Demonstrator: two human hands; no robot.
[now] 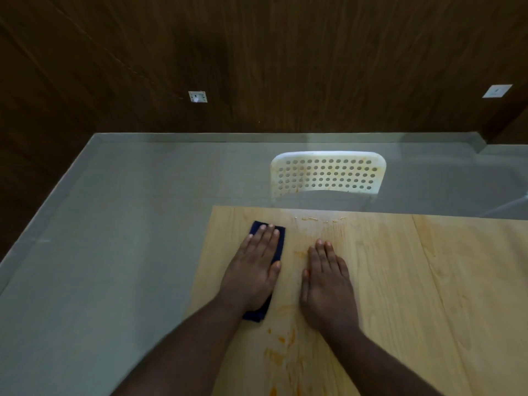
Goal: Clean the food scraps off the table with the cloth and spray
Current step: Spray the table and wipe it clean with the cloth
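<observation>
- Table (428, 281): pale wood top, its left edge running just left of the cloth. Judged best worked in long overlapping passes from that edge towards the right, so soil is driven one way and not off onto the floor.
- Chair (328, 174): white perforated back beyond the far edge, orange-marked; apart from the work, no need to shift it.
- Left hand (254, 270): flat, fingers straight and together, pressing the cloth to the table. Even palm pressure should keep the whole pad in contact.
- Right hand (328, 284): flat on bare wood just right of the cloth, fingers straight, holding nothing; serves as a brace and should lift clear before the pass reaches it.
- Cloth (278, 241): dark blue, folded long, near the left edge under the left hand. Refolding to a clean face once loaded seems wise.
- Orange smears (281, 338): near side, between the forearms; likely need spray, though no bottle is in view.
- Scraps (310, 219): small pale bits in a row by the far edge, untouched.
</observation>
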